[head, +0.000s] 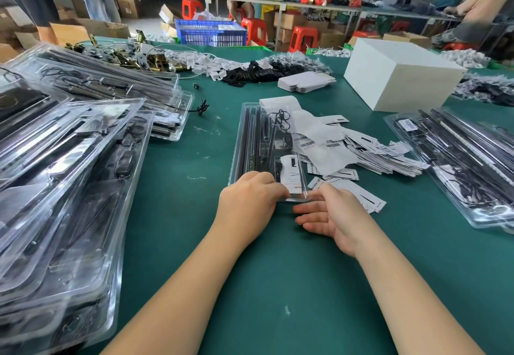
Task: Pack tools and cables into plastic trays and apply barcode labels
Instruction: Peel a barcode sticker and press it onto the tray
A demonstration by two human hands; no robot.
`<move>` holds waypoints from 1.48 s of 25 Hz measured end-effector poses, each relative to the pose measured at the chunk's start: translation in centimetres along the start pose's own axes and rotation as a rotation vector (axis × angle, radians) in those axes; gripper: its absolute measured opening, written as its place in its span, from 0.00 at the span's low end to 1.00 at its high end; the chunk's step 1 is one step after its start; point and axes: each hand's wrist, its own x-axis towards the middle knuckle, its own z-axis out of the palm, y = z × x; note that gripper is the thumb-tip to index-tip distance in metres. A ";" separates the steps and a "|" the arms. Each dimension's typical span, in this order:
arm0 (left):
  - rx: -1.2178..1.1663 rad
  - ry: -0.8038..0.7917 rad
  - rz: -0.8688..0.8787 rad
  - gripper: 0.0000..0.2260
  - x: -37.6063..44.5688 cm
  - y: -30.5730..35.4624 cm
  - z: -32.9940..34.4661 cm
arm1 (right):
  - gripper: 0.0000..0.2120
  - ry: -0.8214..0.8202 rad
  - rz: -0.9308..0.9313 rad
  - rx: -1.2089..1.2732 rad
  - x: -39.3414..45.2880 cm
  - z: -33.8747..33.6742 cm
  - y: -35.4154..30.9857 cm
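Observation:
A clear plastic tray (251, 143) lies lengthwise on the green table in front of me, holding black bars, a coiled black cable and a white card. My left hand (247, 201) grips the tray's near edge with curled fingers. My right hand (331, 215) lies palm-up beside the tray's near right corner, its thumb touching the corner and its other fingers relaxed. To the right of the tray spreads a heap of white barcode labels (358, 149) and backing paper.
Stacks of packed clear trays (69, 176) fill the left side, and more trays (461, 160) lie at the right. A white box (400, 74) stands at the back right. Loose cables, black parts and brass hardware (155, 60) lie across the far table. People work at benches behind.

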 end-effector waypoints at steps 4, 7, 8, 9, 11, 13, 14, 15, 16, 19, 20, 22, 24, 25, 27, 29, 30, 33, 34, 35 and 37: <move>0.068 -0.012 0.029 0.08 0.3 -0.2 0.3 | 0.07 -0.009 -0.011 0.034 0.1 -0.1 0.3; 0.062 0.158 0.059 0.04 0.2 0.5 0.0 | 0.05 -0.037 -0.043 0.135 0.4 -0.3 0.5; 0.045 0.227 0.072 0.04 0.2 0.6 -0.1 | 0.05 -0.044 -0.066 0.166 0.5 -0.4 0.5; 0.035 0.277 0.093 0.05 0.3 0.6 -0.2 | 0.05 -0.049 -0.099 0.181 0.6 -0.4 0.5; 0.028 0.299 0.142 0.04 0.4 0.6 -0.2 | 0.04 -0.023 -0.208 0.080 0.7 -0.5 0.6; 0.053 0.256 0.137 0.03 0.4 0.7 -0.2 | 0.07 0.057 -0.386 -0.177 0.9 -0.6 1.3; 0.067 0.227 0.121 0.03 0.3 0.8 -0.2 | 0.09 0.102 -0.489 -0.316 1.1 -0.8 1.5; 0.074 0.204 0.112 0.03 0.2 0.8 -0.1 | 0.11 0.145 -0.588 -0.445 1.2 -1.0 1.7; 0.077 0.180 0.113 0.03 0.1 0.8 -0.1 | 0.12 0.187 -0.675 -0.564 1.3 -1.2 1.7; 0.126 0.126 0.154 0.04 0.0 0.5 0.1 | 0.14 0.266 -0.875 -0.817 1.7 -2.4 1.4; 0.145 0.119 0.159 0.04 -0.1 0.5 0.1 | 0.13 0.265 -0.943 -0.884 1.7 -2.7 1.3; 0.164 0.093 0.160 0.04 -0.1 0.5 0.2 | 0.11 0.212 -1.036 -1.016 1.8 -2.7 1.4; 0.171 0.077 0.165 0.04 -0.2 0.6 0.3 | 0.09 0.147 -1.042 -1.115 1.8 -2.4 1.4; 0.175 0.075 0.169 0.04 -0.2 0.7 0.3 | 0.09 0.136 -1.054 -1.132 1.9 -2.2 1.5; 0.173 0.069 0.166 0.03 -0.2 0.8 0.2 | 0.07 0.142 -1.096 -1.122 2.0 -2.0 1.5; 0.163 0.050 0.149 0.03 -0.2 1.0 0.1 | 0.06 0.137 -1.134 -1.117 1.8 -2.0 1.6; 0.161 0.040 0.136 0.03 -0.2 1.1 0.1 | 0.06 0.132 -1.138 -1.128 1.8 -1.9 1.7; 0.163 0.004 0.092 0.05 -0.2 1.3 0.3 | 0.05 0.114 -1.069 -1.181 1.8 -1.9 1.7; 0.166 -0.027 0.082 0.08 0.0 1.3 0.6 | 0.05 0.102 -1.048 -1.211 1.9 -1.9 1.7; 0.174 -0.065 0.075 0.10 0.1 1.3 0.7 | 0.06 0.090 -1.038 -1.248 2.0 -1.9 1.5; 0.209 -0.127 0.060 0.11 0.4 1.5 0.7 | 0.08 0.070 -1.028 -1.349 2.2 -2.0 0.9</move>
